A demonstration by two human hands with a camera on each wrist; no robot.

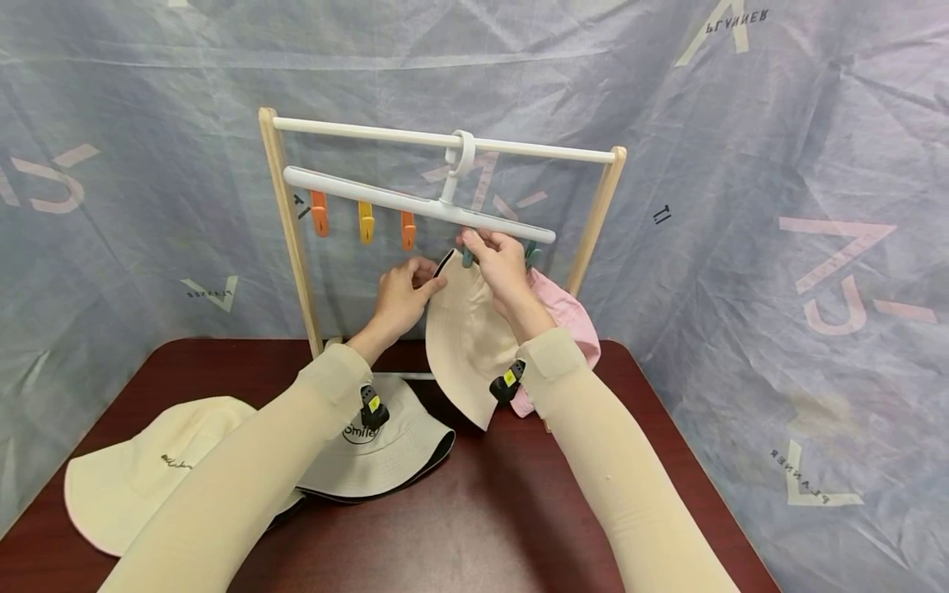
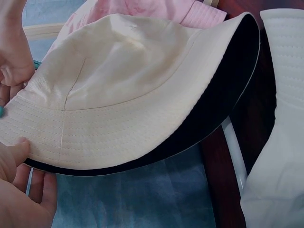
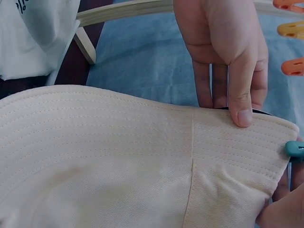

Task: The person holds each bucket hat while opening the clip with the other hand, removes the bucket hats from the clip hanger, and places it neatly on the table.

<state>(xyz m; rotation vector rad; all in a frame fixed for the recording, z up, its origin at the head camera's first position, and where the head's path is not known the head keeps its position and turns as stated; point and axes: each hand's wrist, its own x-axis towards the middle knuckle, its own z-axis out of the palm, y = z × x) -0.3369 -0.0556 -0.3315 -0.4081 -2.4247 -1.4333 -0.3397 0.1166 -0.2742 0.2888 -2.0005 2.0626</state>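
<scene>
From my feed, the cream hat (image 1: 467,329) is up off the table, held on edge beneath the hanger bar (image 1: 385,198), its long axis running steeply from the high brim edge down to a low tip, with the crown to the right and the dark lining facing left. Both hands sit at its upper end: the left hand (image 1: 404,296) pinches the brim at the left edge, thumb in front and fingers behind, and is the nearer of the 2 to that open edge. The right hand (image 1: 504,263) is higher, its thumb and fingers closed about a teal clip (image 1: 467,258) at the brim's top corner. The relation I watch most is that corner against the clip: they meet, but I cannot tell how deep the cloth sits inside it. To the right, room is tight: a pink hat (image 1: 567,317) hangs just behind the right wrist, near the right post (image 1: 596,222). Leftward is looser, with 2 orange clips (image 1: 319,214) and 1 yellow clip (image 1: 366,222) on the bar, well above the left forearm. Below, a grey hat (image 1: 400,461) and a pale yellow hat (image 1: 141,478) lie on the table (image 1: 415,543), whose front middle gives me open room.
</scene>
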